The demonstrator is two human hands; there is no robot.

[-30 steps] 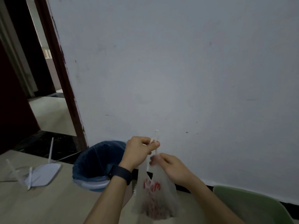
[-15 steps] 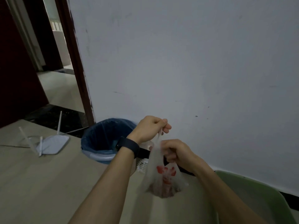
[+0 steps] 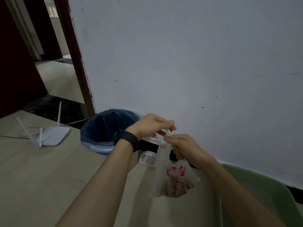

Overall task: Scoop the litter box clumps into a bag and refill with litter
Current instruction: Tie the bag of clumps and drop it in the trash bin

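Observation:
A thin white plastic bag [image 3: 173, 179] with red print hangs in front of me, dark clumps showing through its bottom. My left hand [image 3: 150, 125], a dark band on its wrist, pinches one twisted handle at the bag's top. My right hand [image 3: 183, 148] grips the bag's neck just below and to the right. The green litter box [image 3: 262, 190] sits at the lower right; its inside is mostly hidden by my right arm. A white slotted scoop [image 3: 147, 158] lies behind the bag on the floor.
A bin lined with a blue bag [image 3: 105, 128] stands against the white wall, left of my hands. A white router [image 3: 49, 135] with upright antennas lies on the floor at the left. A dark doorframe [image 3: 77, 63] and an open doorway are at the upper left.
My view has tilted down and the hands sit lower in it. Both hands have kept working the bag's handles together, and the bag hangs lower with its neck drawn tighter.

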